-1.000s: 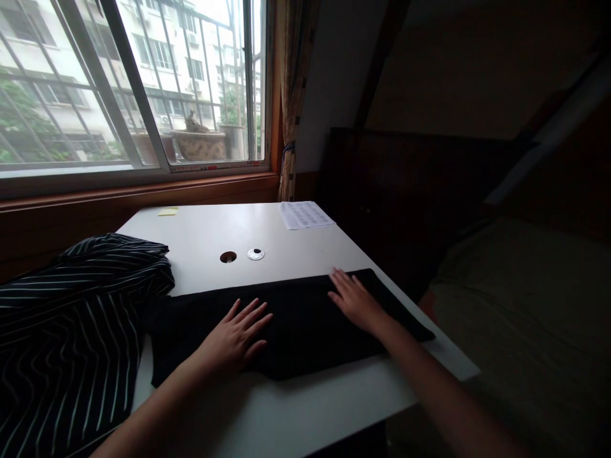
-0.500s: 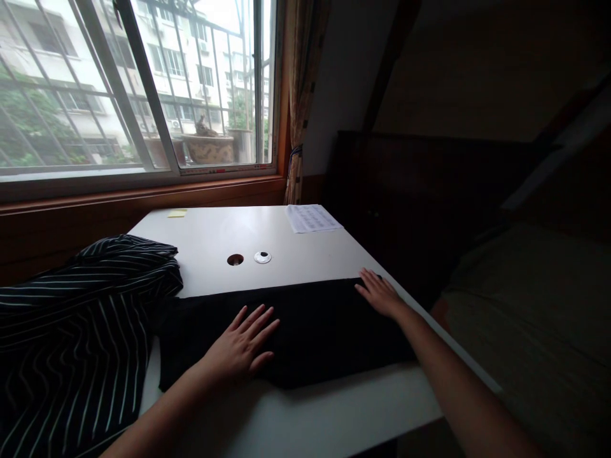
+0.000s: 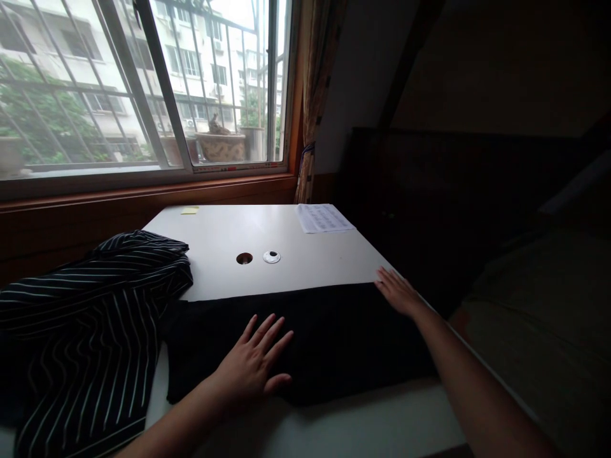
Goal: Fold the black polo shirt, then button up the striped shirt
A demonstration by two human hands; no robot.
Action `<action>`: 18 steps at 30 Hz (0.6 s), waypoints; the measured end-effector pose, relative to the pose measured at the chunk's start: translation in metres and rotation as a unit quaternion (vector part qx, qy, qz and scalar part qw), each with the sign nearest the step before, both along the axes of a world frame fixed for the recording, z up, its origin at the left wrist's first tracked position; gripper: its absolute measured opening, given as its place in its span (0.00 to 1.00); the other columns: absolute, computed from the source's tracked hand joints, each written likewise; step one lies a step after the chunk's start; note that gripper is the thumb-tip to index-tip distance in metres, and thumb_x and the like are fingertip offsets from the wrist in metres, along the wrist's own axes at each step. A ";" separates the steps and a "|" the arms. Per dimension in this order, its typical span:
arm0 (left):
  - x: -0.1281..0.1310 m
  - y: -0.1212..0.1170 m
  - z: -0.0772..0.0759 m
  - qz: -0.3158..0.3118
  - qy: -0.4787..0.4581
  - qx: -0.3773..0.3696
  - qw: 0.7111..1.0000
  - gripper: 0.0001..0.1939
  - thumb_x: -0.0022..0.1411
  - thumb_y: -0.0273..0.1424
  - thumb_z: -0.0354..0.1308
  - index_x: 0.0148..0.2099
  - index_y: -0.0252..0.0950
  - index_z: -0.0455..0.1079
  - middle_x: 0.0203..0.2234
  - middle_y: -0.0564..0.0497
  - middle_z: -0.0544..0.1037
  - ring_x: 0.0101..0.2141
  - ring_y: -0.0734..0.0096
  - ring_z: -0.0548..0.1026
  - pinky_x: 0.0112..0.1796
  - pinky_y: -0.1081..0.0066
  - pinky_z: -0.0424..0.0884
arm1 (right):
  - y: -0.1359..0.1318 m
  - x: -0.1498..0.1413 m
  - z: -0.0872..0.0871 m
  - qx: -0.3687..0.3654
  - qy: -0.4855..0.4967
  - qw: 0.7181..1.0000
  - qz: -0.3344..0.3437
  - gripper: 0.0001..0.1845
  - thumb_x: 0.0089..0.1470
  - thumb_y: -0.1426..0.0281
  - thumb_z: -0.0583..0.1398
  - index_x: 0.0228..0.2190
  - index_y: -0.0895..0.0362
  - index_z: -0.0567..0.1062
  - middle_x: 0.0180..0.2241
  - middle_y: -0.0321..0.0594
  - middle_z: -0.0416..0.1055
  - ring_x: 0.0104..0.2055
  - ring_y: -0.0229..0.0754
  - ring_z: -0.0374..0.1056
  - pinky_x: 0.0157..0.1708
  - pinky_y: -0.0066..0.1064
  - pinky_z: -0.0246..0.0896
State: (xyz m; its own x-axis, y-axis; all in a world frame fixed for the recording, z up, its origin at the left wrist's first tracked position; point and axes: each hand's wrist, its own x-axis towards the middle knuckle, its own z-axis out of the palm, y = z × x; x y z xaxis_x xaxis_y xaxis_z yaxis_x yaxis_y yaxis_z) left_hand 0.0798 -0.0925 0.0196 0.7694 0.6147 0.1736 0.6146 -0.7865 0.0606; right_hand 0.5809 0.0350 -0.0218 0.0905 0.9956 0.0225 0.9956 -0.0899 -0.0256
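A black folded garment (image 3: 329, 343) lies flattened in a long strip across the white table (image 3: 224, 232); its exact kind I cannot make out. My left hand (image 3: 255, 356) rests palm down on its left half, fingers spread. At the garment's far right corner, my right hand (image 3: 397, 289) lies flat with fingers stretched out, close to the table's right edge. Left of the black garment, a black-and-white striped garment (image 3: 100, 318) sits in a loose heap, touching its left end.
Printed sheets of paper (image 3: 325, 219) lie at the table's far right corner. A yellow sticky note (image 3: 189, 210) is at the far left. A round cable hole (image 3: 244, 259) and its loose cover (image 3: 272, 256) are mid-table. Beyond are a window (image 3: 224, 83) and a tied curtain (image 3: 312, 114).
The view has shifted slightly, so most things sit a little further right. Both hands stay flat on the black garment, my right hand slightly nearer the table's right edge.
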 end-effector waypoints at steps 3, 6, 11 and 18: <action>0.006 -0.011 0.003 0.002 0.002 -0.020 1.000 0.39 0.69 0.56 0.42 0.73 0.46 0.38 0.70 0.45 0.48 0.68 0.48 0.49 0.64 0.43 0.46 | 0.006 0.009 -0.001 0.001 0.003 1.000 -0.004 0.37 0.64 0.50 0.37 0.68 0.52 0.51 0.71 0.37 0.41 0.72 0.53 0.37 0.67 0.56 0.40; 0.014 -0.024 0.009 0.007 0.005 -0.034 0.999 0.41 0.67 0.59 0.41 0.73 0.46 0.40 0.69 0.43 0.51 0.67 0.45 0.51 0.62 0.41 0.50 | 0.010 0.019 -0.002 0.008 0.014 1.000 0.001 0.37 0.64 0.49 0.39 0.67 0.52 0.53 0.71 0.38 0.43 0.72 0.55 0.36 0.65 0.61 0.39; 0.009 -0.021 0.035 -0.007 0.018 -0.063 0.998 0.32 0.69 0.54 0.43 0.70 0.52 0.51 0.64 0.47 0.64 0.62 0.52 0.65 0.56 0.51 0.66 | 0.014 0.031 -0.005 0.053 0.012 0.998 0.039 0.33 0.64 0.51 0.42 0.63 0.50 0.61 0.68 0.41 0.52 0.71 0.54 0.42 0.65 0.58 0.42; -0.113 0.045 0.046 0.242 -0.055 -0.002 0.969 0.24 0.71 0.44 0.43 0.60 0.42 0.69 0.54 0.46 0.74 0.53 0.54 0.71 0.54 0.55 0.67 | 0.014 0.030 -0.001 0.131 -0.033 0.984 0.114 0.29 0.63 0.55 0.47 0.57 0.55 0.69 0.60 0.46 0.65 0.64 0.54 0.56 0.63 0.49 0.48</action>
State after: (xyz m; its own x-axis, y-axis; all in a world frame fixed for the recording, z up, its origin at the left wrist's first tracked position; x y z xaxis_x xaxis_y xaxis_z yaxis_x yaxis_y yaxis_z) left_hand -0.0329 -0.0472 0.0652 0.3676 0.8996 0.2357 0.9010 -0.4073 0.1495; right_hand 0.6113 0.0491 -0.0229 -0.1453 0.9491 0.2795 0.9894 0.1378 0.0466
